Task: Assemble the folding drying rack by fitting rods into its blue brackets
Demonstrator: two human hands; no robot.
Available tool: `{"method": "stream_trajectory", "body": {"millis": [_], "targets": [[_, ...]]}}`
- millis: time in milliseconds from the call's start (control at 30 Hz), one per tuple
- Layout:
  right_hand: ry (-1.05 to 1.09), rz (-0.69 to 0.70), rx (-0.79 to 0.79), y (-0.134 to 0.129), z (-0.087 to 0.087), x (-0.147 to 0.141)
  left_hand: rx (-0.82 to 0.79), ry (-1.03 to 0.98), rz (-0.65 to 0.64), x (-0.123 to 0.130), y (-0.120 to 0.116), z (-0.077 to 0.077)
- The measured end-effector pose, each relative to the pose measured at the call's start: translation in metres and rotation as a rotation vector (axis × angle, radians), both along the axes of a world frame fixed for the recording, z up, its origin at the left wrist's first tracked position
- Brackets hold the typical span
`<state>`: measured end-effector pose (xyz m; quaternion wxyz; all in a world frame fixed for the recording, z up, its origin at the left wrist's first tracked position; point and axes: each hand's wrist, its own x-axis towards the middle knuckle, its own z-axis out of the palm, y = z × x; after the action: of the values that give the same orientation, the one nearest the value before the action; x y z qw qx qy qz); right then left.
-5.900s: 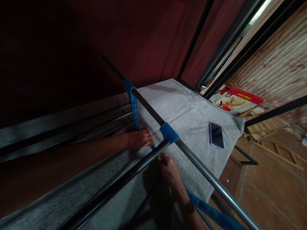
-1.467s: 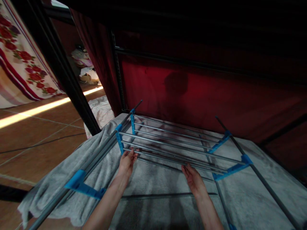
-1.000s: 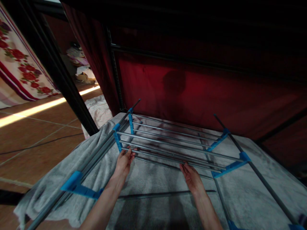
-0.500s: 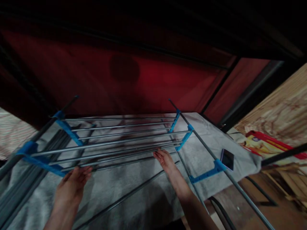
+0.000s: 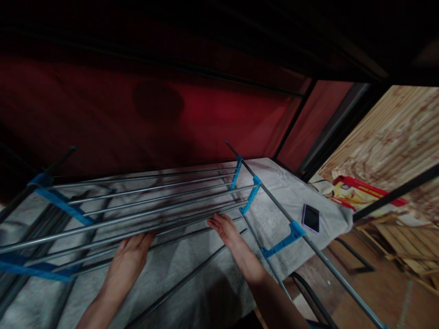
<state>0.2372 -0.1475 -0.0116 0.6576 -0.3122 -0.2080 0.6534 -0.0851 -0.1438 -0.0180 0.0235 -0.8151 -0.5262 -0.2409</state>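
A rack of grey metal tubes (image 5: 161,213) joined by blue plastic brackets (image 5: 252,196) stands on a grey cloth (image 5: 192,301). Around the front lower tubes on the left, my left hand (image 5: 132,256) is closed, its fingertips partly hidden behind them. My right hand (image 5: 224,230) pinches the same group of tubes close to their right end. Another blue bracket (image 5: 284,240), with no crossbars in it, is fixed on the right side pole (image 5: 336,269) nearer to me. A loose tube (image 5: 185,278) lies slanting on the cloth below my hands.
A phone (image 5: 311,218) lies on the cloth at right. Several more tubes (image 5: 37,237) lie under the rack's left end. Behind is a red panel (image 5: 219,119) in a dark frame. A red and yellow package (image 5: 363,192) and a wooden slatted piece (image 5: 408,242) are farther right.
My left hand has slid rightward along the front tubes, toward my right hand. The right hand stays near the tubes' right end. The whole view has shifted, with the rack now farther left.
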Motion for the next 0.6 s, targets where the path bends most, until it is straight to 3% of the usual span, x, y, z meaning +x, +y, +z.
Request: {"method": "stream_trajectory", "body": {"millis": [167,267,400,500,600], "targets": [[-0.059,0.027,0.06,-0.001,-0.005,0.005,-0.131,0.058,-0.043,-0.015,0.008,-0.006],[-0.298,0.03,0.046,-0.002,-0.013,0.015,-0.099,0.069,-0.047,-0.017,0.009,-0.006],[-0.822,-0.26,-0.098,-0.003,-0.03,0.05,-0.066,0.069,-0.061,-0.019,0.009,-0.008],[-0.96,-0.511,-0.131,0.002,-0.04,0.084,-0.046,0.077,-0.083,-0.022,0.01,-0.012],[-1.117,-0.592,-0.107,0.014,-0.044,0.106,0.003,0.081,-0.101,-0.024,0.012,-0.017]]}}
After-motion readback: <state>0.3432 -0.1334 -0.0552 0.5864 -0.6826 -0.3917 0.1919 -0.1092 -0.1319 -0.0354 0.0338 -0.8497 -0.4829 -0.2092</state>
